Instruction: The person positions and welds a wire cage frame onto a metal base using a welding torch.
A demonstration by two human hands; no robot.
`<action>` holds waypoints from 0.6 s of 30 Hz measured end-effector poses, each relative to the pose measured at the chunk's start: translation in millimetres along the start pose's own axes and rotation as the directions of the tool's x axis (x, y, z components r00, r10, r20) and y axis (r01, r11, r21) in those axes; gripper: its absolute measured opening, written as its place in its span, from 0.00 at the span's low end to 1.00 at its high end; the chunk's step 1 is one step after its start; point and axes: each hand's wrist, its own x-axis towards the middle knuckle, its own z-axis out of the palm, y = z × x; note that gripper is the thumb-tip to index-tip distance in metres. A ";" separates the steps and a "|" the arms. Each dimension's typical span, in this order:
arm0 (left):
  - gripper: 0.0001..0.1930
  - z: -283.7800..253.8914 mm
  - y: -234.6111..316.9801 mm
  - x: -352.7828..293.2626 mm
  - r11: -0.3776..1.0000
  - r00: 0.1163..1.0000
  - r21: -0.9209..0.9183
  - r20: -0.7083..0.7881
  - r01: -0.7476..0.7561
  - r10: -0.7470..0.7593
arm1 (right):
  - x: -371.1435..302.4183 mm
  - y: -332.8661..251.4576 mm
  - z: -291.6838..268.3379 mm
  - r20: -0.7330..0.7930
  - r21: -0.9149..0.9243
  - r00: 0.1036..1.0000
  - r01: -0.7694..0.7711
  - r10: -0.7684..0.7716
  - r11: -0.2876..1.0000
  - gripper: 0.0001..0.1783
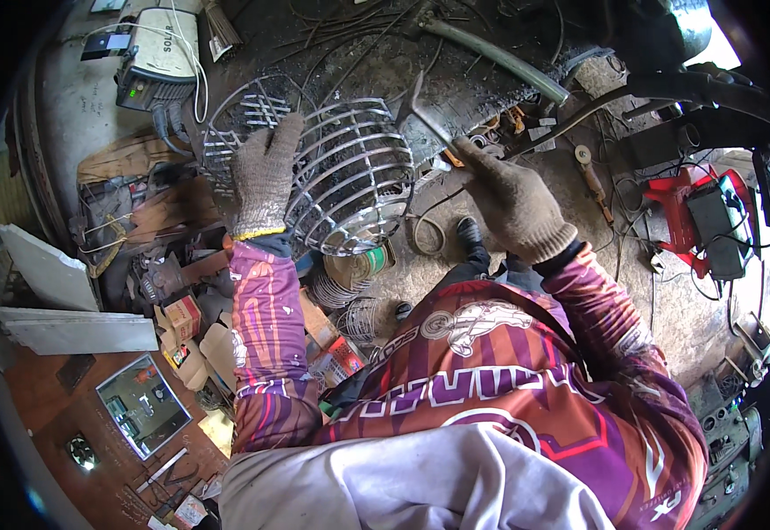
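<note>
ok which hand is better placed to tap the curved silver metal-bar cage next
Likely the gloved right hand: it grips the slim grey metal hammer-like tool, which appears close to the curved silver metal-bar cage. The gloved left hand seems busy steadying the cage.

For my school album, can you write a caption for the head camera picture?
Gloved left hand against a curved metal-bar cage, gloved right hand gripping a chipping hammer.

The left glove (pixel 266 172) is taupe knit with a yellow cuff edge, the right glove (pixel 522 208) plain taupe. The wire cage (pixel 366 181) and chipping hammer (pixel 434 126) are silver-grey; the jersey (pixel 526 353) mixes maroon, purple stripes and white prints, the draped cloth (pixel 420 486) pale grey.
</note>
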 end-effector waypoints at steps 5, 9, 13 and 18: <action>0.34 -0.2 0.4 0.3 0.999 1.000 0.046 0.016 0.006 -0.007 | 1.0 -12.4 -8.1 -0.200 0.128 0.980 0.021 0.005 0.992 0.28; 0.34 -0.6 -2.4 1.9 0.997 1.000 0.072 0.019 0.015 -0.016 | -4.5 -0.5 -5.9 -0.022 0.034 0.999 -0.039 0.040 0.999 0.28; 0.35 -0.9 0.5 -0.1 0.998 0.999 0.044 0.020 0.036 -0.037 | -7.5 -2.9 -6.0 -0.132 0.118 0.988 -0.062 0.078 0.991 0.28; 0.34 0.6 6.8 0.1 0.999 0.998 -0.007 0.046 0.049 -0.049 | -4.0 2.1 -7.3 0.106 -0.030 0.994 -0.024 0.027 0.999 0.28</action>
